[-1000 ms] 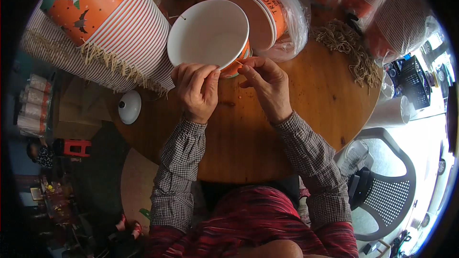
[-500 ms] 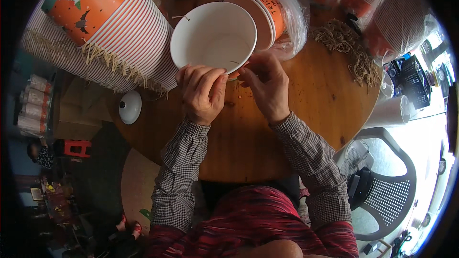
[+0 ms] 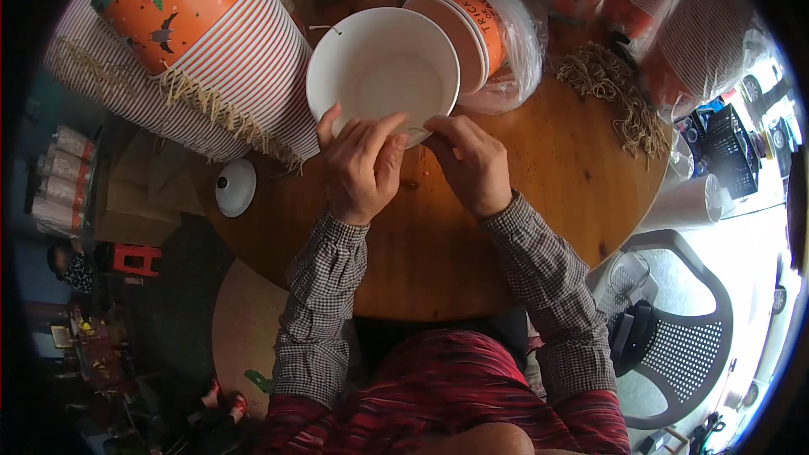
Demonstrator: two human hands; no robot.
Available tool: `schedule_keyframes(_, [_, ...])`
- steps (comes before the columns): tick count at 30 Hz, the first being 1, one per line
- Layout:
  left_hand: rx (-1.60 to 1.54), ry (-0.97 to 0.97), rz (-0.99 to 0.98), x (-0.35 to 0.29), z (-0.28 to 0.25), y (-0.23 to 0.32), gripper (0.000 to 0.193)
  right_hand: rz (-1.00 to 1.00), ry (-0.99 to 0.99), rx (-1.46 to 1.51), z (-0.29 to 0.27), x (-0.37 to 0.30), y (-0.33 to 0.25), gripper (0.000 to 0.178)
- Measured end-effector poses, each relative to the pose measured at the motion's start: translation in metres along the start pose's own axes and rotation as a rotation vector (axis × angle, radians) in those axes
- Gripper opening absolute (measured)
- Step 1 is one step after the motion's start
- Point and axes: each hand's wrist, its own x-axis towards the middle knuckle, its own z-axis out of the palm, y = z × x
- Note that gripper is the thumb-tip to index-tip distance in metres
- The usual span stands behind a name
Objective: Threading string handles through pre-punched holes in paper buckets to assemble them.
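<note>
Both hands on one white paper bucket [image 3: 383,67], upper centre of frame, tipped so its open mouth faces me. Left hand [image 3: 362,170] pinches the near rim; right hand [image 3: 470,164] pinches the rim just beside it, fingertips closed on something too small for me to tell. Looks like a rim-fitting step, mid-way. Next move needs a steady rim and fine fingertip work. Nested orange bucket stack [image 3: 211,42] upper left, round wooden table [image 3: 472,270] below.
</note>
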Motion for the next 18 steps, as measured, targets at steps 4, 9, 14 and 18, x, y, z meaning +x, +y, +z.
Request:
schedule_keyframes(4, [-0.044, -0.111, 0.000, 0.003, 0.003, 0.002, 0.016, -0.158, -0.087, -0.093, 0.005, -0.007, 0.011, 0.023])
schedule_keyframes(9, [-0.372, -0.309, -0.269, -0.004, 0.004, -0.014, 0.014, -0.198, -0.243, -0.165, 0.006, -0.008, 0.012, 0.033])
schedule_keyframes(14, [-0.382, -0.307, -0.365, -0.008, 0.009, -0.015, 0.009, -0.189, -0.214, -0.166, 0.012, -0.010, 0.016, 0.023])
schedule_keyframes(18, [-0.246, -0.235, -0.193, -0.016, 0.020, -0.022, 0.006, -0.134, -0.206, -0.118, 0.014, -0.010, 0.018, 0.023])
